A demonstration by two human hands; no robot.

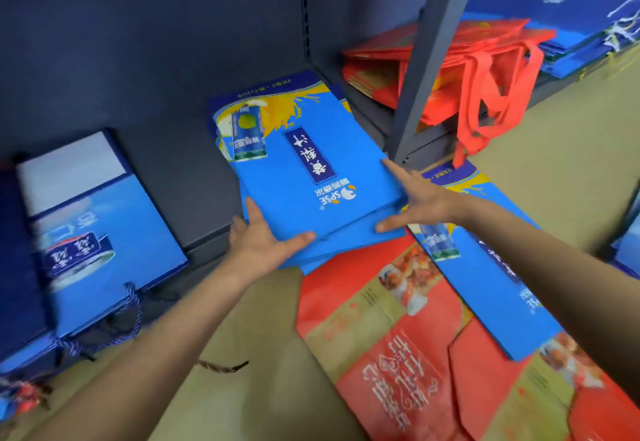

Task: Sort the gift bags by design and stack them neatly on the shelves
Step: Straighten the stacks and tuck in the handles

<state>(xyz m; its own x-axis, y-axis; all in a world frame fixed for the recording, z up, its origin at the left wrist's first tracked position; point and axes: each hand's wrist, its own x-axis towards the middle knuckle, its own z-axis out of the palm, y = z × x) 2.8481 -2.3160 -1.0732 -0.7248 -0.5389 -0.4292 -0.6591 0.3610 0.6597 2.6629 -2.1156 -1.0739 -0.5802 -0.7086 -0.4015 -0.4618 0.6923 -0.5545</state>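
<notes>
- As we look down from the head view, a small stack of flat blue gift bags [304, 170] lies partly on the grey bottom shelf [194, 177], its near edge overhanging the shelf front toward the floor.
- Left hand [258, 241]: fingers straight along the stack's near-left corner, thumb lying flat on the top bag; nothing gripped, only pressed.
- Right hand [420, 198]: also released, index finger stretched along the stack's right edge, thumb against the near edge. Both hands square the stack from opposite sides.
- Top bag print: dark blue vertical label, a can picture, a yellow splash at the far end.
- On the same shelf, well to the left, a second pile of blue-and-white bags [100, 232] with dark rope handles hanging over the shelf front.
- On the floor, just beside the stack: a red-and-tan bag [384, 343] lying flat, and another blue bag of the same design [485, 267] partly on top of it.
- Beyond the grey upright post [426, 59], a pile of red bags [481, 69] with red strap handles sits in the next shelf bay; further right, more dark blue bags [571, 17], blurred.
</notes>
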